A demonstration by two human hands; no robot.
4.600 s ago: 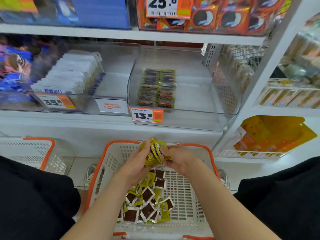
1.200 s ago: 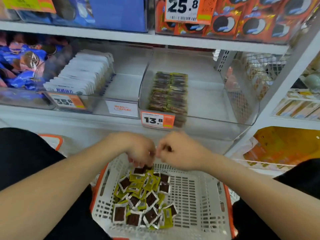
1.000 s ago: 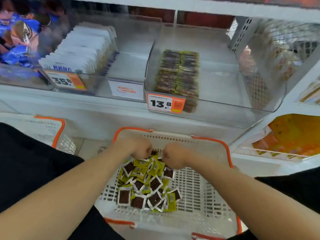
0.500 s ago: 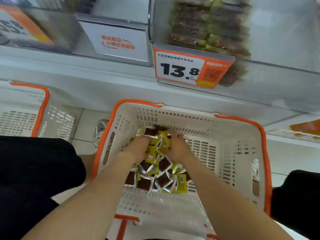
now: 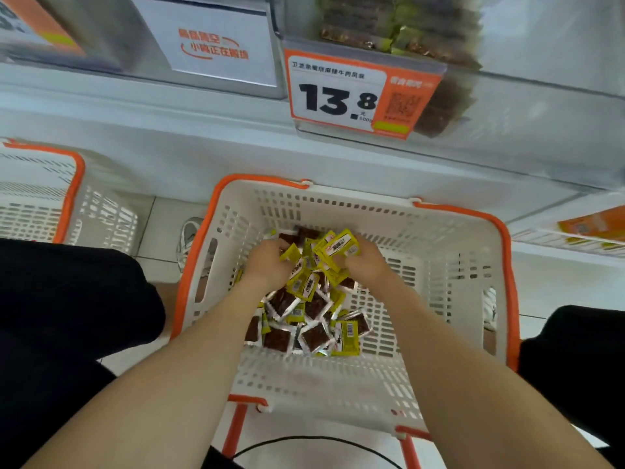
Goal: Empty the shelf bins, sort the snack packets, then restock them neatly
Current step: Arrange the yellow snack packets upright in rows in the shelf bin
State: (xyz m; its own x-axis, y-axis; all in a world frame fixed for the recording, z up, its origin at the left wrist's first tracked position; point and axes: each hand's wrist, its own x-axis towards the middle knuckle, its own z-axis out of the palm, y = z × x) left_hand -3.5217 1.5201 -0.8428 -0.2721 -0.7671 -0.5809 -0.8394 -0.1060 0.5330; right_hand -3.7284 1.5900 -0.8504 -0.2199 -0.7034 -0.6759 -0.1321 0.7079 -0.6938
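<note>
I am clamping my left grip [image 5: 267, 264] and right grip [image 5: 363, 265], both curling, on a bunch of snack packets [image 5: 333, 250] sitting between them in the basket [image 5: 507, 272]; the loose pile [image 5: 304, 330] is lying just behind both grips, under my wrists

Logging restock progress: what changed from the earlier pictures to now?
The bunch first held over the basket is gone from the hands, and the rows in the clear bin now reach its front. Left hand and right hand then went down into the basket and grip fresh snack packets from the pile's far side. The basket stayed put.
</note>
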